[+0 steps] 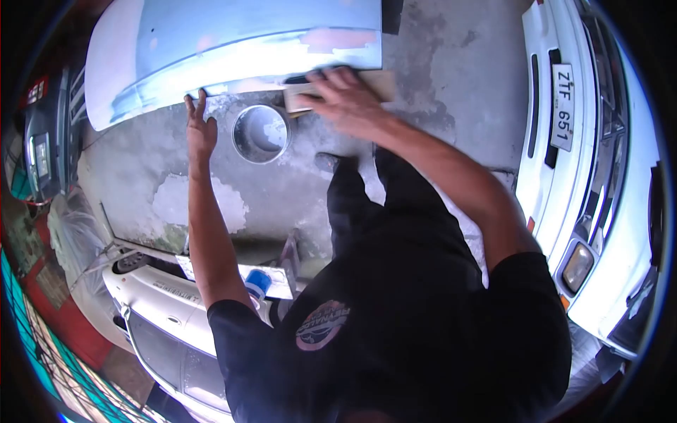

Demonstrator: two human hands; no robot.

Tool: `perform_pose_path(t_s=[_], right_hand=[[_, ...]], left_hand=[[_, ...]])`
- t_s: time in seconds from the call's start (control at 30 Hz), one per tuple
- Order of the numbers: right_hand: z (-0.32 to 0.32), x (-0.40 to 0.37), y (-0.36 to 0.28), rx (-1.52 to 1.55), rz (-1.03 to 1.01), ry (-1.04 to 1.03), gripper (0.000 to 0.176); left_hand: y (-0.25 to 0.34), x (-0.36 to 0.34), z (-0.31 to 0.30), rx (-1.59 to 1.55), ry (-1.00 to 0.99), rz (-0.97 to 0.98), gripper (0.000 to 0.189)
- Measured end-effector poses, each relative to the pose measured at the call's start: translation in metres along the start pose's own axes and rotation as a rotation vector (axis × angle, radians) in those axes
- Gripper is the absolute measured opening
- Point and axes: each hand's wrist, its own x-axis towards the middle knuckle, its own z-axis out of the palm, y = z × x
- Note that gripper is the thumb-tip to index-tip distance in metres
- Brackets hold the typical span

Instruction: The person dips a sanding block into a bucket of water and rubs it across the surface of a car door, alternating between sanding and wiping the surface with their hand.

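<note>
A large car body panel [211, 39], pale blue and white with pinkish patches, lies in front of me. My left hand [202, 127] rests its spread fingertips on the panel's near edge, holding nothing. My right hand [343, 102] is closed and slightly blurred at the panel's near right edge. Below its fingers shows a dark, flat piece [302, 80]; what exactly the hand grips is partly hidden. A tan, board-like piece [381, 85] passes under this hand and sticks out on both sides. Between my hands, on the floor, stands a round grey bucket [238, 134].
A white vehicle [539, 169] stands close on the right. Behind my left arm is a white car [159, 296], with a blue-and-white container [258, 282] on a light board [281, 282]. Clear plastic sheeting [67, 229] hangs at left. The concrete floor [134, 183] is stained white.
</note>
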Motion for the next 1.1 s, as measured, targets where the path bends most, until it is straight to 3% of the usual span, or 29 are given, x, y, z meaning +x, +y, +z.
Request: perform_pose_path(t_s=[0.1, 0.2, 0.37, 0.43, 0.5, 0.57, 0.67, 0.73, 0.8, 0.87, 0.97, 1.1], right_hand=[[-0.035, -0.085, 0.048, -0.077, 0.05, -0.05, 0.069], [-0.036, -0.103, 0.053, -0.073, 0.076, 0.018, 0.064], [0.022, 0.051, -0.036, -0.048, 0.008, -0.128, 0.067], [0.02, 0.037, -0.024, -0.095, -0.045, -0.097, 0.065], [0.002, -0.031, 0.018, -0.035, -0.035, 0.013, 0.063], [-0.037, -0.094, 0.052, -0.171, 0.003, -0.049, 0.062], [-0.024, -0.082, 0.038, -0.089, 0.03, 0.025, 0.065], [-0.001, -0.022, 0.007, -0.071, 0.003, -0.044, 0.066], [0.013, 0.023, -0.022, -0.013, 0.01, -0.02, 0.067], [0.007, 0.003, -0.009, 0.018, -0.009, -0.009, 0.065], [-0.029, -0.087, 0.048, -0.036, 0.009, -0.02, 0.067], [-0.024, -0.083, 0.041, -0.048, 0.009, 0.016, 0.067]], left_hand=[[0.012, -0.002, -0.011, -0.02, -0.051, -0.051, 0.082], [0.024, -0.008, -0.006, -0.018, -0.037, -0.115, 0.084], [0.018, -0.001, -0.007, 0.0, -0.013, -0.052, 0.085], [0.0, 0.004, -0.005, 0.029, -0.025, 0.065, 0.084], [0.016, 0.003, -0.013, 0.021, -0.067, -0.091, 0.084], [0.033, 0.005, -0.013, 0.006, -0.036, -0.108, 0.084], [0.034, -0.002, -0.011, 0.003, -0.03, -0.14, 0.084], [0.03, 0.003, -0.008, 0.007, -0.021, -0.156, 0.084], [0.01, 0.0, -0.002, 0.018, 0.01, -0.013, 0.083], [0.008, 0.003, -0.005, 0.018, -0.027, 0.006, 0.082], [0.01, 0.0, -0.007, 0.019, -0.047, -0.013, 0.083], [0.033, 0.003, -0.011, -0.042, -0.012, -0.138, 0.085]])
